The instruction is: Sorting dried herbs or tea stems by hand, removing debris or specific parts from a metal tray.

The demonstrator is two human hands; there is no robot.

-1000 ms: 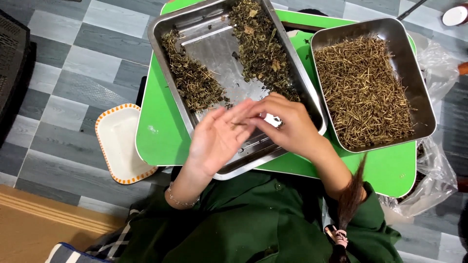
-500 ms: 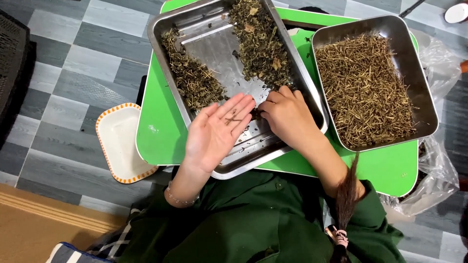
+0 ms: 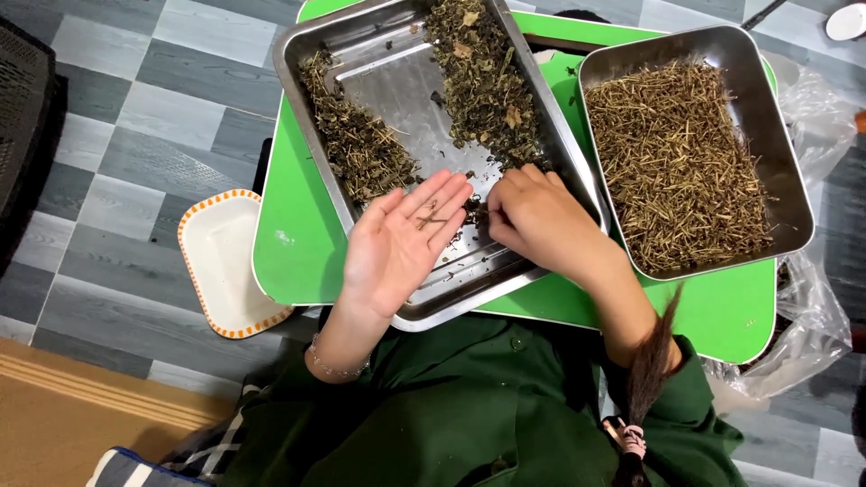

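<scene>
1. One white plate with an orange rim [image 3: 221, 261] lies on the grey tiled floor, left of the green table [image 3: 298, 243].
2. Left hand [image 3: 401, 243] is spread flat, palm up, over the near edge of the large steel tray [image 3: 451, 289], with a few dried stems [image 3: 431, 216] lying on its fingers.
3. Right hand [image 3: 541, 221] is curled, fingertips down among the dark dried herbs [image 3: 478, 77]; whether it pinches anything is hidden.
4. Second tray [image 3: 785, 153], full of pale stalks, sits just beside it, near the table's right edge.
</scene>
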